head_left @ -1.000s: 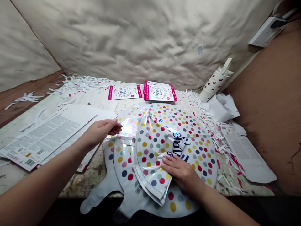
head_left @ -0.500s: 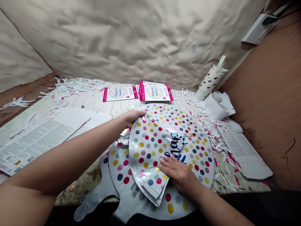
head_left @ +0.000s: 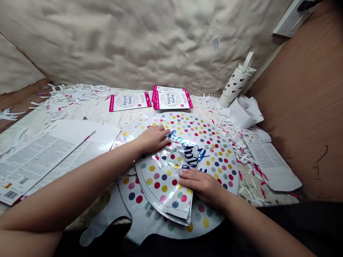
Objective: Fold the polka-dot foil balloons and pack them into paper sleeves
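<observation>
A folded polka-dot foil balloon (head_left: 160, 178) lies on top of flat round dotted balloons (head_left: 219, 157), whose pale tails stick out at the lower left. My left hand (head_left: 154, 138) rests on the upper left of the folded piece, palm down, its fingers extended and close together. My right hand (head_left: 205, 184) lies flat on the right edge of the folded piece, near the dark blue lettering, with fingers stretched out. Neither hand grips anything visibly. What is under the palms is hidden.
Behind the balloons lie a single pink-edged package (head_left: 130, 101) and a stack of similar packages (head_left: 173, 98). Printed sheets (head_left: 50, 153) lie at the left. A white tumbler (head_left: 237, 84), crumpled paper (head_left: 245, 111), paper shreds and a flat printed card (head_left: 270, 160) are at the right.
My left hand has gone from holding the folded piece's raised upper edge to lying on it, and the piece is flatter. My right hand stays on its right edge. The view has shifted slightly.
</observation>
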`<state>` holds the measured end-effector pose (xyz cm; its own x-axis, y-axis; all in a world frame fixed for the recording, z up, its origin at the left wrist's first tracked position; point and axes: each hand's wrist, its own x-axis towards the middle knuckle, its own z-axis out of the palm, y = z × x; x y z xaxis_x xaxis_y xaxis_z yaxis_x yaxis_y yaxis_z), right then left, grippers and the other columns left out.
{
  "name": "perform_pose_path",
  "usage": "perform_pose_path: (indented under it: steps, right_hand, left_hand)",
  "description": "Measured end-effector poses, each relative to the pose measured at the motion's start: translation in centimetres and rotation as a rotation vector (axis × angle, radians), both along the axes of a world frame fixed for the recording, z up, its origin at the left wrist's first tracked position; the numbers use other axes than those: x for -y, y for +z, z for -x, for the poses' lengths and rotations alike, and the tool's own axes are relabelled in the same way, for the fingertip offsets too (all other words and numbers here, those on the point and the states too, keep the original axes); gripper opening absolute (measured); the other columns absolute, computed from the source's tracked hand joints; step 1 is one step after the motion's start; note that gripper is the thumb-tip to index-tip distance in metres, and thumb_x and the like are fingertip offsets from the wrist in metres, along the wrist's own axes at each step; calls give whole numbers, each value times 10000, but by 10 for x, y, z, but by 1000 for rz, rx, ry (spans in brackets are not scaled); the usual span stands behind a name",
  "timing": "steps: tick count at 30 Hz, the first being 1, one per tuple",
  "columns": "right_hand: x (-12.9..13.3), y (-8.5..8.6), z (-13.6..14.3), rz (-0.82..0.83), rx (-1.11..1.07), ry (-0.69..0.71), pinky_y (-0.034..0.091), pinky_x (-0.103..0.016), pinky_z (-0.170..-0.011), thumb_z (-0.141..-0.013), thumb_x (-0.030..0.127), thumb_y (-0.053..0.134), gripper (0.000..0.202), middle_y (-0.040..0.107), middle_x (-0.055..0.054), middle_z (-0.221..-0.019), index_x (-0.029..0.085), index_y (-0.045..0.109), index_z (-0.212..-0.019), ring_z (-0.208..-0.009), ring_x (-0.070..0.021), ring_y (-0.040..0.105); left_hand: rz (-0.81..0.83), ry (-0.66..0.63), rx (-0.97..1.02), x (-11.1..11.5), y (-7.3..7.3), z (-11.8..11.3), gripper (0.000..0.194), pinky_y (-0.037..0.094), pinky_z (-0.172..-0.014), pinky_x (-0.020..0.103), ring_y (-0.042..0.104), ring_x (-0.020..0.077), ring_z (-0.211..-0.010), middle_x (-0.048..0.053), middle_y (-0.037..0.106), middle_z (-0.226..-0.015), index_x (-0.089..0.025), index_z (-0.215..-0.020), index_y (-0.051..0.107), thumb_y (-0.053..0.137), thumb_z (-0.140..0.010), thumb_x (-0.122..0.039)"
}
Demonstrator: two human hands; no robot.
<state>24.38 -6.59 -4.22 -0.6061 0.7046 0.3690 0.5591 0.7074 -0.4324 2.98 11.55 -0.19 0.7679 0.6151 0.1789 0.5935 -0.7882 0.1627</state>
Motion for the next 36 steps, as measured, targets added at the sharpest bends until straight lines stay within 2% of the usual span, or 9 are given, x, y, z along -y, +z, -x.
perform_pose_path:
  steps: [3, 8, 14, 18, 21, 23, 29, 33, 36]
  right_hand:
    - [5, 0, 0, -26, -5, -39, 428, -407, -995, -867, 102, 439, 314, 622, -95, -1176, 167, 609, -1123, -1154, -207, 532]
    - [5, 15, -14, 232, -93, -22, 377, -406, -1041, -741, 10, 431, 526, 537, -81, -1289, 186, 531, -1227, -1239, -199, 444]
    - [-31, 20, -51, 92, -217, -527, 404, -419, -1020, -803, 80, 451, 452, 519, -65, -1299, 237, 518, -1221, -1224, -203, 458]
    - [-49, 21, -43, -139, 134, -237, 296, -485, -1072, -854, 60, 418, 471, 432, -80, -1383, 216, 462, -1296, -1320, -236, 312]
    - [-52, 20, -26, -170, 237, 23, 317, -475, -1057, -873, 79, 416, 403, 525, -77, -1303, 198, 523, -1242, -1271, -240, 396]
    - [-52, 17, -17, -90, 141, 18, 415, -401, -990, -854, 100, 438, 358, 609, -77, -1201, 188, 582, -1170, -1151, -214, 534]
    - [-64, 17, -13, 278, -340, -513, 492, -256, -657, -770, 147, 528, 161, 686, 5, -743, 206, 678, -781, -708, -149, 633]
    - [-69, 31, -19, 376, -357, -387, 430, -216, -562, -655, 207, 693, 98, 611, 31, -599, 180, 633, -582, -588, -117, 564]
    - [-68, 35, -23, 610, -618, -348, 425, -206, -525, -632, 273, 731, 156, 609, 24, -570, 164, 641, -565, -550, -106, 551]
  left_hand:
    - [-115, 73, 6, 2, -7, -7, 455, 331, -945, 530, 466, 341, -1109, 209, 530, -1188, -81, -1203, 524, 471, -850, -364]
    - [-119, -183, 121, 15, -8, 7, 333, 357, -1012, 392, 460, 231, -1173, 115, 548, -1234, -139, -1142, 574, 397, -892, -269]
    - [14, 281, 406, 6, 5, 54, 309, 417, -975, 391, 521, 207, -1124, 72, 576, -1204, -188, -1132, 571, 438, -875, -294]
    - [-42, 247, 464, 12, 24, 57, 282, 420, -974, 372, 534, 203, -1107, 64, 598, -1158, -195, -1108, 586, 499, -854, -283]
    - [-123, 132, 537, 39, 43, 46, 261, 444, -945, 371, 557, 195, -1059, 55, 609, -1116, -208, -1092, 585, 529, -838, -226]
    - [-201, 50, 594, 63, 56, 37, 287, 470, -899, 368, 572, 193, -1011, 54, 610, -1088, -218, -1096, 572, 549, -814, -168]
    - [-272, -405, 543, 109, 69, 3, 214, 505, -737, 302, 584, 159, -782, 39, 635, -849, -190, -974, 585, 625, -765, -172]
    - [-158, -239, 652, 102, 78, 2, 155, 499, -677, 279, 581, 157, -752, 58, 616, -815, -167, -880, 580, 647, -761, -242]
    - [23, -211, 648, 95, 100, 20, 84, 488, -625, 273, 581, 156, -702, 40, 612, -767, -189, -853, 587, 582, -800, -254]
